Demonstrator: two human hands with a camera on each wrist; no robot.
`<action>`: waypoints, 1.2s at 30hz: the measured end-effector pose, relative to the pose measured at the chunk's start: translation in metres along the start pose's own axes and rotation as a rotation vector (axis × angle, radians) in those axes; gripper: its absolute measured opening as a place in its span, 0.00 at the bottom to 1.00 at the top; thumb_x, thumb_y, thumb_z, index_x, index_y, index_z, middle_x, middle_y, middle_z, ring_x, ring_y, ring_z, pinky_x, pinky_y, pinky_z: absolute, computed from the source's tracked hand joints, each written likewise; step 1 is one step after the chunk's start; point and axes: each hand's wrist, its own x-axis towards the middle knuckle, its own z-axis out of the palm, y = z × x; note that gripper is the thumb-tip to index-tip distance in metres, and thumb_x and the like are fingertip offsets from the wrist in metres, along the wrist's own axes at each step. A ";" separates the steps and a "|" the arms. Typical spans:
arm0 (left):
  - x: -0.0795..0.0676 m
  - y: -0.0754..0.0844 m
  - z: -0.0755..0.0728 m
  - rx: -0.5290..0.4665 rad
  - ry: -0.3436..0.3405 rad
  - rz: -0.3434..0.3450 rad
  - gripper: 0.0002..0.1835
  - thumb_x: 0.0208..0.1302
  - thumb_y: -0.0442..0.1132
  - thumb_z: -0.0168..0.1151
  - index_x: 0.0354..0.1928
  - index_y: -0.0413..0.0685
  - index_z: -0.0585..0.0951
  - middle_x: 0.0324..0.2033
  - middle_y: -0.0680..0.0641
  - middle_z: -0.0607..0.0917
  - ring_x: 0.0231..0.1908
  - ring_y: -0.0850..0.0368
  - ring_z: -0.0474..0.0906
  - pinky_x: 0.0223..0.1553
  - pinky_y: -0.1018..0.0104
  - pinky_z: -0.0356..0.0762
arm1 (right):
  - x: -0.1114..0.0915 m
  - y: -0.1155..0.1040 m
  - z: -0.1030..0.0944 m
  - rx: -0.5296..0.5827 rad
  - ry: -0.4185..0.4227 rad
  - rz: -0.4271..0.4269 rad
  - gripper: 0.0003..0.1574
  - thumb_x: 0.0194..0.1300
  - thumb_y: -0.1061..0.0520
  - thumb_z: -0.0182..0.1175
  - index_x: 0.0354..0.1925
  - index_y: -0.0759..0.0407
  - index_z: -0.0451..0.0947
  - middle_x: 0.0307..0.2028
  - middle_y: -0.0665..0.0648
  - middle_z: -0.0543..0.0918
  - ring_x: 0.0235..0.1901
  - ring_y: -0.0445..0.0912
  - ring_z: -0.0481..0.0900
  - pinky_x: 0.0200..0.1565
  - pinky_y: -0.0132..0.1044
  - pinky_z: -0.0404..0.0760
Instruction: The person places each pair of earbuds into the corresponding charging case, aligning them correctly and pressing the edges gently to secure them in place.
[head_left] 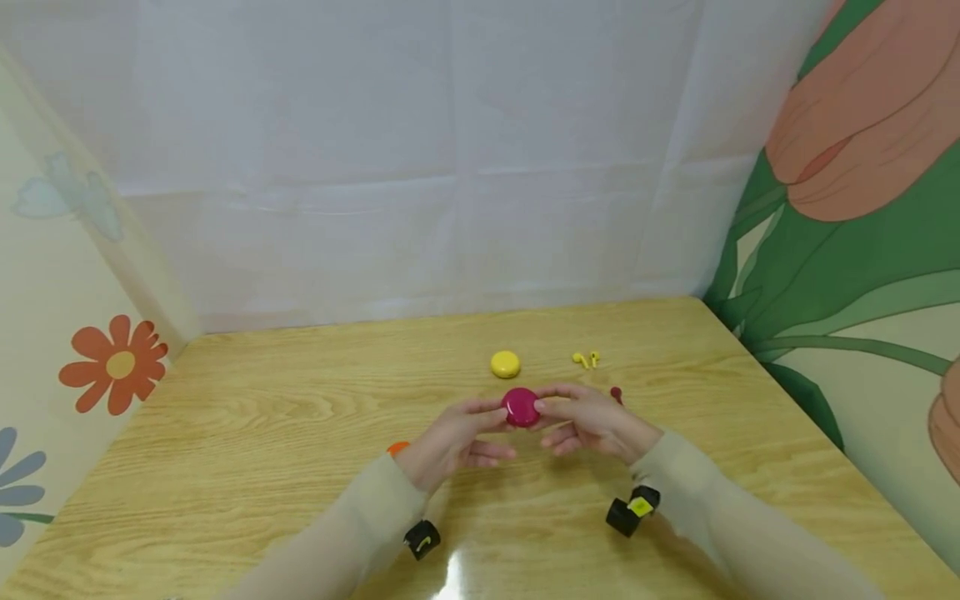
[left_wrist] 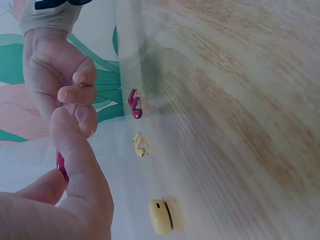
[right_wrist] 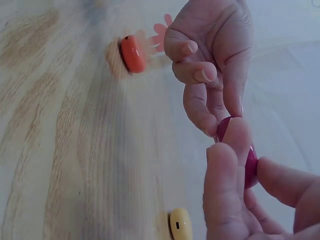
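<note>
A glossy magenta earbud case is held up over the table between both hands. My left hand pinches its left side between thumb and fingers. From the right, my right hand grips the opposite edge the same way. The right wrist view shows the magenta case with its lid looking closed, partly covered by fingers. A pair of magenta earbuds lies on the table beyond the hands; in the head view the right hand partly hides them.
Behind the hands sit a closed yellow earbud case and, to its right, two yellow earbuds. An orange case rests left of the hands, mostly behind the left wrist in the head view. A white sheet hangs along the table's back edge.
</note>
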 end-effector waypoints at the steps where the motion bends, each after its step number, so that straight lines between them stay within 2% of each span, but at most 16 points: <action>1: -0.001 0.000 0.000 0.002 0.002 0.002 0.23 0.73 0.41 0.54 0.66 0.38 0.69 0.52 0.38 0.80 0.33 0.52 0.86 0.29 0.70 0.80 | -0.001 -0.001 0.000 0.004 -0.002 -0.001 0.28 0.75 0.57 0.51 0.67 0.67 0.60 0.37 0.59 0.85 0.23 0.42 0.83 0.28 0.34 0.83; 9: -0.010 0.001 0.002 0.029 0.013 0.039 0.22 0.72 0.42 0.55 0.64 0.40 0.73 0.51 0.39 0.82 0.29 0.54 0.86 0.25 0.72 0.79 | -0.011 -0.005 0.004 -0.005 -0.029 -0.029 0.28 0.76 0.57 0.49 0.68 0.68 0.59 0.39 0.61 0.85 0.23 0.42 0.83 0.28 0.34 0.83; 17: -0.020 0.004 0.006 0.066 0.026 0.093 0.23 0.71 0.43 0.58 0.62 0.36 0.74 0.44 0.45 0.85 0.26 0.56 0.86 0.24 0.72 0.79 | -0.018 -0.008 0.011 -0.008 -0.009 -0.059 0.30 0.73 0.54 0.54 0.66 0.67 0.61 0.37 0.60 0.85 0.22 0.42 0.84 0.27 0.35 0.83; 28: -0.022 0.004 0.009 0.099 0.041 0.164 0.24 0.68 0.44 0.62 0.59 0.34 0.76 0.46 0.42 0.85 0.24 0.57 0.85 0.24 0.70 0.79 | -0.025 -0.010 0.020 -0.097 0.048 -0.120 0.31 0.72 0.55 0.56 0.66 0.66 0.62 0.38 0.59 0.85 0.22 0.44 0.84 0.29 0.37 0.84; 36: -0.024 0.005 0.008 0.105 0.064 0.198 0.23 0.68 0.42 0.62 0.59 0.34 0.76 0.43 0.44 0.85 0.24 0.57 0.84 0.25 0.69 0.80 | -0.027 -0.014 0.024 -0.096 0.048 -0.149 0.30 0.72 0.55 0.56 0.66 0.67 0.62 0.38 0.59 0.85 0.22 0.44 0.84 0.28 0.37 0.83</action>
